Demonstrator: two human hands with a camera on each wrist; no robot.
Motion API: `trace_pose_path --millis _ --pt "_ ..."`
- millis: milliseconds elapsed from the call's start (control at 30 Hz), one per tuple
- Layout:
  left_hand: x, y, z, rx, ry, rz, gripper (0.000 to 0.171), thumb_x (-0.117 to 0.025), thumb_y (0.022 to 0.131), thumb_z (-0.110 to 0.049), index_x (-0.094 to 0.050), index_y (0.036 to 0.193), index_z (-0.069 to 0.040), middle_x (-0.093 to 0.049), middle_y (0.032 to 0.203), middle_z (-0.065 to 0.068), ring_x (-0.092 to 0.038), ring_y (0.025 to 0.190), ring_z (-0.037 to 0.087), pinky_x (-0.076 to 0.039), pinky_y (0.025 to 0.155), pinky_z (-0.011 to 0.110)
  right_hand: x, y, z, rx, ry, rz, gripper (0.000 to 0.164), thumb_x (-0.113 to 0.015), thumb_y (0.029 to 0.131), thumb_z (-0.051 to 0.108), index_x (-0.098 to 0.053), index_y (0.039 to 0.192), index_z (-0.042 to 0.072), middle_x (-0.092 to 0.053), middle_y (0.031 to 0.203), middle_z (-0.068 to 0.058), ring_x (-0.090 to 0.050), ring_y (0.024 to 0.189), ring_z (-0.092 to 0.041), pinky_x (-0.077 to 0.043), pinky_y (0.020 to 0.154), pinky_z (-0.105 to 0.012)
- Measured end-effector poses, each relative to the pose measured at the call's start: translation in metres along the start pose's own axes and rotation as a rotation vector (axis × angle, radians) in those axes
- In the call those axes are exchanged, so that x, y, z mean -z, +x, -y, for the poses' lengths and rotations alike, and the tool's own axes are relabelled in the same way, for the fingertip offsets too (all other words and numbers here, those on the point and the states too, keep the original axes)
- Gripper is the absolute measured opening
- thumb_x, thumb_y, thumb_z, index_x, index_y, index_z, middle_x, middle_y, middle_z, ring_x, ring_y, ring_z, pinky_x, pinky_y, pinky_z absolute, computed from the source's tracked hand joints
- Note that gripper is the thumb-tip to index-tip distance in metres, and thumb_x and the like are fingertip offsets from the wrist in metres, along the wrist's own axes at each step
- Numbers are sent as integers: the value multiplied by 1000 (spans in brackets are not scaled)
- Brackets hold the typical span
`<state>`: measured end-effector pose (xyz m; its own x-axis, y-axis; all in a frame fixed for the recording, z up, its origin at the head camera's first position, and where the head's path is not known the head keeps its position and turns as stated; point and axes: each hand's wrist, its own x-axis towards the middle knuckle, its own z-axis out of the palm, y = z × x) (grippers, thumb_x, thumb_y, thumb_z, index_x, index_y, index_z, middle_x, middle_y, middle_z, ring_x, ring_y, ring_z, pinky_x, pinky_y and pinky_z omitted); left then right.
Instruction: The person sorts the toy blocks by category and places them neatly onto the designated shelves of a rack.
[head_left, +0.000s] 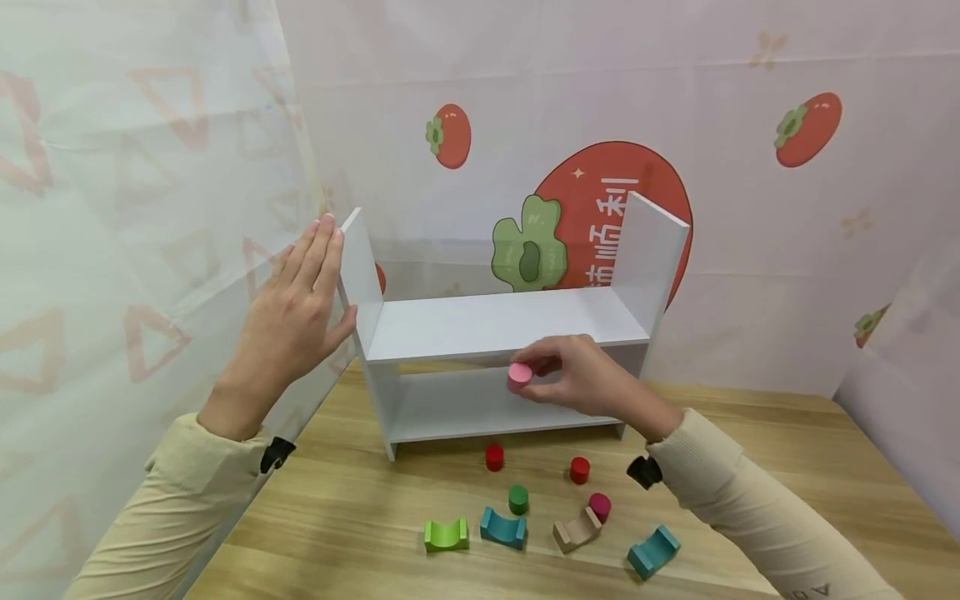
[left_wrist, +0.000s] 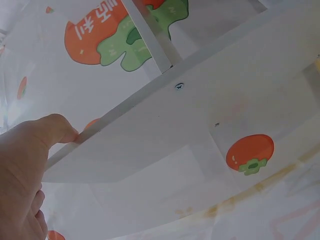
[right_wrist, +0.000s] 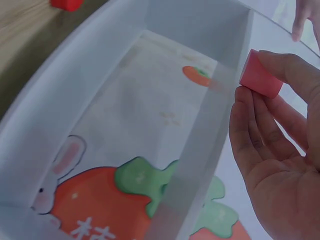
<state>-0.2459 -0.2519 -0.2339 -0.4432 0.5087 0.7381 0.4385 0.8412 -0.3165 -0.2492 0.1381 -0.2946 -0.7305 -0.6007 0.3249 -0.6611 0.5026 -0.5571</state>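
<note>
A white two-level shelf (head_left: 487, 327) with tall side panels stands on the wooden table. My left hand (head_left: 294, 310) lies with straight fingers along the outside of its left panel. In the left wrist view the thumb (left_wrist: 62, 127) touches that panel's front edge. Between thumb and fingertips my right hand (head_left: 581, 375) pinches a pink cylinder block (head_left: 519, 377), held in front of the shelf's lower opening. The right wrist view shows the same pink block (right_wrist: 261, 75) close to the edge of the upper board (right_wrist: 200, 150).
In front of the shelf lie red cylinders (head_left: 494, 457) (head_left: 580, 470), a green cylinder (head_left: 518, 499) and a magenta one (head_left: 600, 506). Nearer are curved blocks: lime (head_left: 446, 536), teal (head_left: 503, 529) (head_left: 654, 552) and tan (head_left: 577, 532). Printed cloth (head_left: 360, 83) hangs behind and beside the table.
</note>
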Motion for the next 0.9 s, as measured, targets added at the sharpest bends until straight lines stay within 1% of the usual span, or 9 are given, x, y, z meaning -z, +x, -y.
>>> trace_pose_path --millis 67,133,167,267,367,467,633,900 --pt "0 0 0 -1 -1 -3 92 -72 89 -18 -25 163 8 -27 173 26 -29 160 41 -34 127 59 -2 12 7 7 19 6 35 -86 88 16 -78 122 12 -78 112 1 -72 100 -16 -64 94 -35" --pt "0 1 0 -2 -2 -4 92 -73 88 -18 -25 163 8 -27 172 26 -29 160 41 -34 127 59 -4 23 13 19 34 11 35 -85 88 15 -78 122 12 -78 111 1 -73 100 -19 -64 94 -37" --pt "0 1 0 -1 -3 -5 92 -73 88 -18 -25 163 8 -28 172 26 -29 160 41 -34 127 59 -5 29 16 27 34 12 34 -85 88 16 -78 121 12 -78 110 1 -74 100 -20 -64 93 -36" --pt "0 0 1 0 -6 -4 92 -73 88 -17 -25 163 8 -28 172 26 -29 160 41 -34 127 59 -9 44 24 47 37 11 32 -85 89 16 -79 119 12 -78 109 0 -74 99 -21 -65 93 -37" --pt "0 0 1 -4 -4 -2 93 -73 89 -17 -24 163 8 -27 172 26 -29 160 42 -35 126 61 -13 58 31 60 35 13 31 -86 89 18 -79 118 13 -78 108 1 -75 98 -15 -64 92 -31" --pt "0 0 2 -8 2 -2 93 -73 89 -18 -24 163 9 -26 173 26 -29 160 42 -34 126 60 -18 73 37 65 30 27 28 -85 89 18 -80 117 14 -78 107 2 -75 99 -11 -64 91 -28" --pt "0 0 2 -10 5 -2 92 -72 89 -19 -24 164 8 -25 173 25 -28 161 41 -31 129 57 -27 94 42 56 26 35 27 -84 90 19 -80 116 13 -79 106 1 -75 97 -10 -63 90 -26" --pt "0 -1 0 -3 -1 3 93 -73 89 -18 -23 164 8 -25 173 25 -28 161 41 -30 130 55 -45 120 44 29 82 27 26 -84 89 15 -80 114 8 -81 100 -2 -76 89 -10 -62 84 -22"
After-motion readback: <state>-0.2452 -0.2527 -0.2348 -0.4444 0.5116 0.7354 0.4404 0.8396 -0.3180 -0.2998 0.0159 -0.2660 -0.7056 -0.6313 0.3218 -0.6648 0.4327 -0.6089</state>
